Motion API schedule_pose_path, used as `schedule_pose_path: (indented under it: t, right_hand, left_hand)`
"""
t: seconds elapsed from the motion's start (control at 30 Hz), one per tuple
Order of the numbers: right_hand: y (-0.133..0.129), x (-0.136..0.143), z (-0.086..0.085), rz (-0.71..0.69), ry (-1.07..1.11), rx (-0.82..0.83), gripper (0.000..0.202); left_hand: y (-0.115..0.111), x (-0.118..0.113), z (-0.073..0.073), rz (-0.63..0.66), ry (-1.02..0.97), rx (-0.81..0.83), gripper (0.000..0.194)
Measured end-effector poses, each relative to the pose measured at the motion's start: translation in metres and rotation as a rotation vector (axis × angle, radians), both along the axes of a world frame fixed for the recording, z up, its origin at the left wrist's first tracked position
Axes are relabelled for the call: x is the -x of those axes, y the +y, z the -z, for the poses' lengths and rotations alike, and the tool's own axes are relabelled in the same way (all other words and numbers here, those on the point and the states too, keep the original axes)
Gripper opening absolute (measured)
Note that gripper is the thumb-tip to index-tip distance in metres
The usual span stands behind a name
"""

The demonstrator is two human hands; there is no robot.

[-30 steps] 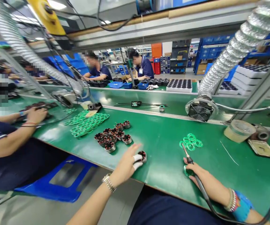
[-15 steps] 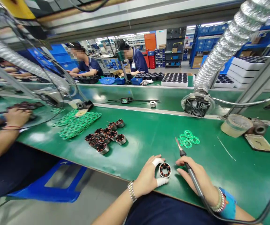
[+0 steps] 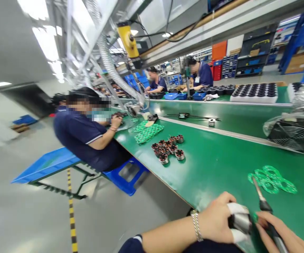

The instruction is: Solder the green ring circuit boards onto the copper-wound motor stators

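My left hand [image 3: 215, 219], two of its fingertips wrapped in white tape, grips a small motor stator [image 3: 241, 222] tilted on its side, its metal wall facing up. My right hand [image 3: 281, 230] holds a soldering iron [image 3: 266, 206], its tip pointing away from me over the green ring-shaped circuit boards [image 3: 269, 184]. The right fingertips are close beside the stator, with a small green spot near them that I cannot make out. Farther left on the bench stands a cluster of stators [image 3: 164, 149] with copper windings.
A sheet pile of green circuit boards [image 3: 149, 133] lies beyond the stators. At the right is a fan [image 3: 290, 131] with a foil duct. A co-worker [image 3: 80, 126] sits at the left, near a blue stool [image 3: 128, 175]. A loose metal ring [image 3: 211, 122] sits on the ledge.
The view has swung left, so the bench appears farther right. My left hand has tipped the stator from facing up onto its side, and my right fingers have come closer to it.
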State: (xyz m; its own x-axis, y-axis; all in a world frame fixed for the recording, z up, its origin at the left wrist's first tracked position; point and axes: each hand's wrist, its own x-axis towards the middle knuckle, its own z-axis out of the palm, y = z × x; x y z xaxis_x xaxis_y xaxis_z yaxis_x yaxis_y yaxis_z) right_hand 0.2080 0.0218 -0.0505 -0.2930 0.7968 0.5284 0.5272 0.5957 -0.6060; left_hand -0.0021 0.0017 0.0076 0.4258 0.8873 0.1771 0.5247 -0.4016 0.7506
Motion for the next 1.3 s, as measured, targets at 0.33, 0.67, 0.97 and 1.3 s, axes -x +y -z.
schedule_pose_path:
  t: [0.33, 0.67, 0.97, 1.3]
  right_hand:
    - [-0.024, -0.045, -0.073, -0.041, -0.083, 0.161, 0.022]
    - [-0.025, -0.046, -0.074, -0.045, 0.006, 0.339, 0.018]
    - [-0.024, -0.046, -0.073, -0.071, 0.01, 0.363, 0.015]
    - [-0.022, -0.045, -0.077, -0.075, 0.017, 0.346, 0.015]
  left_hand:
    - [0.011, 0.013, -0.009, 0.04, -0.089, 0.117, 0.046]
    - [0.018, 0.006, -0.008, 0.094, -0.053, 0.111, 0.042]
    - [0.02, 0.004, -0.008, 0.096, -0.067, 0.117, 0.044]
    - [0.022, 0.002, -0.006, 0.111, -0.101, 0.113, 0.045]
